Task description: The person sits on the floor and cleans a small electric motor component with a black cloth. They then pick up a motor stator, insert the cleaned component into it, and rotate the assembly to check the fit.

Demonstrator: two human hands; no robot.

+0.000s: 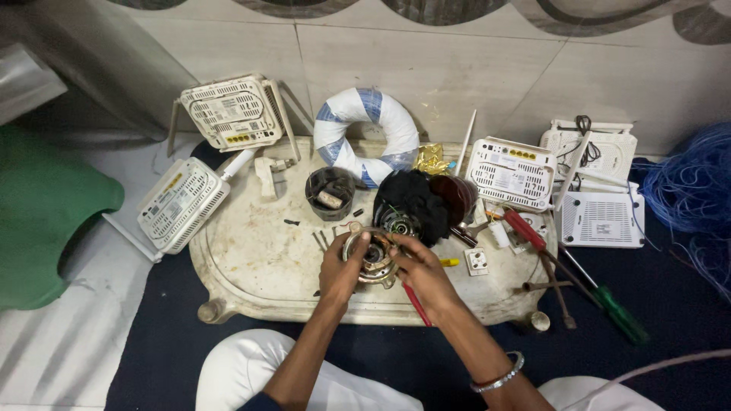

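Left hand (340,268) gripping the motor (371,257) rim at the tray's (251,259) near edge, right hand (423,272) closing on a red screwdriver (416,304) and touching the motor, black cloth (415,202) lying just behind, taped coil (365,137) resting farther back, routers (228,113) flanking.

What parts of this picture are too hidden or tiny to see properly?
- Head view: most of the round metal motor part is covered by the left hand and right hand.
- Head view: the red-handled tool runs under the right hand, so its tip is hidden.
- Head view: the blue wire bundle is cut off by the right edge.
- Head view: the small bits inside the dark cup are too tiny to tell.
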